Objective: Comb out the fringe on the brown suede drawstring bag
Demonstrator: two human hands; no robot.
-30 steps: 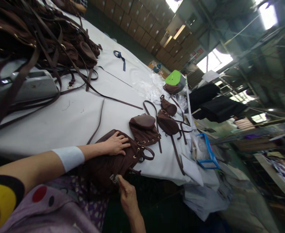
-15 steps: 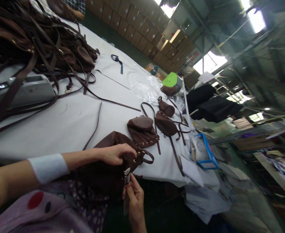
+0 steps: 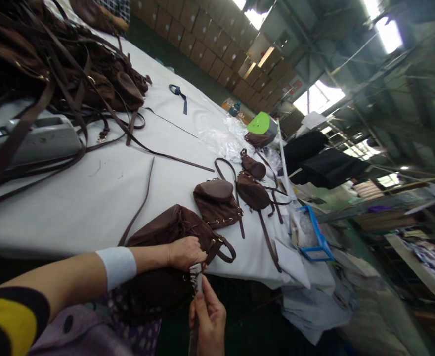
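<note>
A dark brown drawstring bag [image 3: 165, 225] with eyelets lies at the front edge of the white table [image 3: 91, 207], part of it hanging over. My left hand [image 3: 186, 252] is closed against the bag near its opening. Its fingertips meet the pale tip of a slim grey strip-like tool [image 3: 196, 274]; what they pinch is hidden. Below, my right hand [image 3: 208, 316] grips that tool upright between thumb and fingers. Dark marks or threads show across the tool's head, too small to name.
Beside the bag lies a smaller brown bag [image 3: 217, 198], with another brown bag [image 3: 254, 190] further right. Brown bags and straps [image 3: 65, 69] are heaped at left over a grey device [image 3: 43, 143]. A blue basket [image 3: 316, 237] stands at the table's right end.
My left hand has moved down from above the bag's eyelets to the tip of the tool, its fingers curling in. My right hand still holds the tool, at nearly the same place.
</note>
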